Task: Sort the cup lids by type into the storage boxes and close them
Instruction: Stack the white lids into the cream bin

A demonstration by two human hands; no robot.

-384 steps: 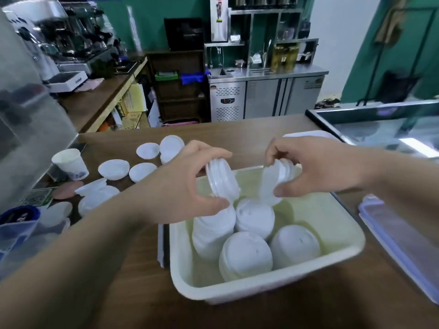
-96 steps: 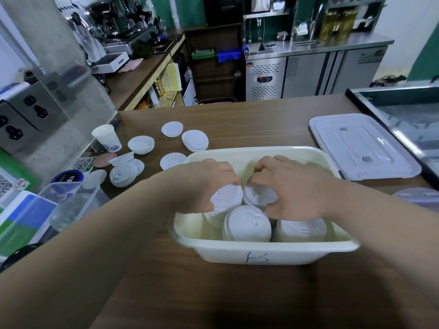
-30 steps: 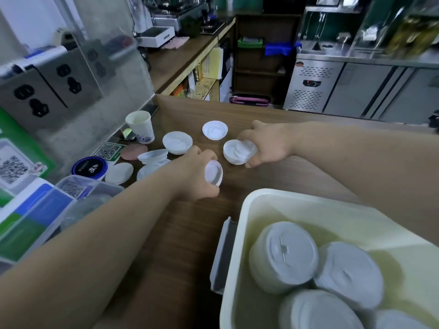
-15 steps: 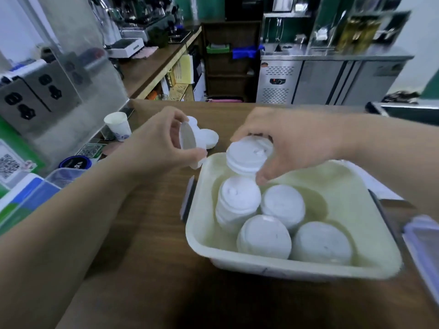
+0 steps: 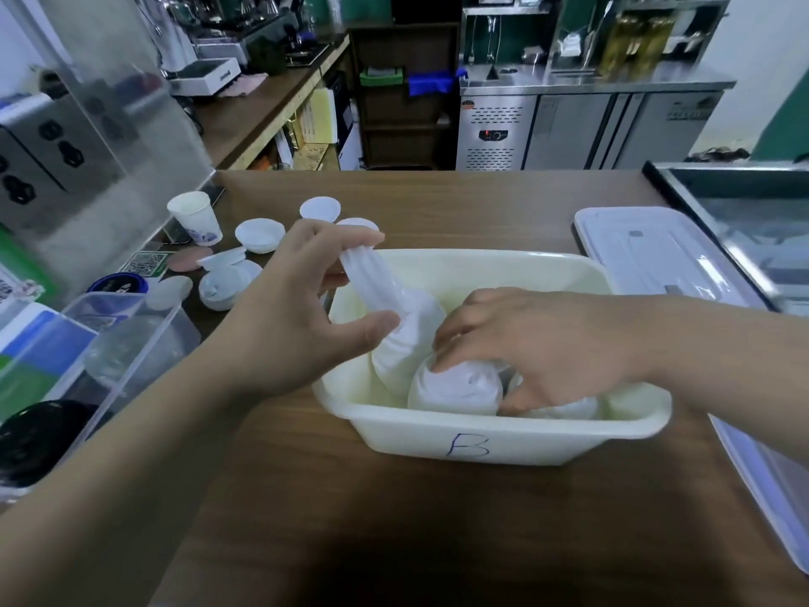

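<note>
A cream storage box [image 5: 503,435] marked "B" stands on the wooden counter and holds stacks of white cup lids [image 5: 455,387]. My left hand [image 5: 302,313] grips a short stack of white lids [image 5: 372,282] on edge over the box's left rim. My right hand [image 5: 538,348] reaches down into the box, fingers wrapped over a stack of lids there. Loose white lids [image 5: 258,234] lie scattered on the counter to the left. The box's clear lid [image 5: 648,251] lies flat at the right.
A paper cup [image 5: 195,216] stands by the loose lids. A clear box [image 5: 109,343] sits at the left edge, with a glass screen behind it. A second clear lid [image 5: 775,488] lies at the far right. A glass display case [image 5: 744,203] borders the right.
Both hands came from the loose lids on the left to the box. My right hand went from above the box down onto the stacks. My left hand carried its lids to the rim.
</note>
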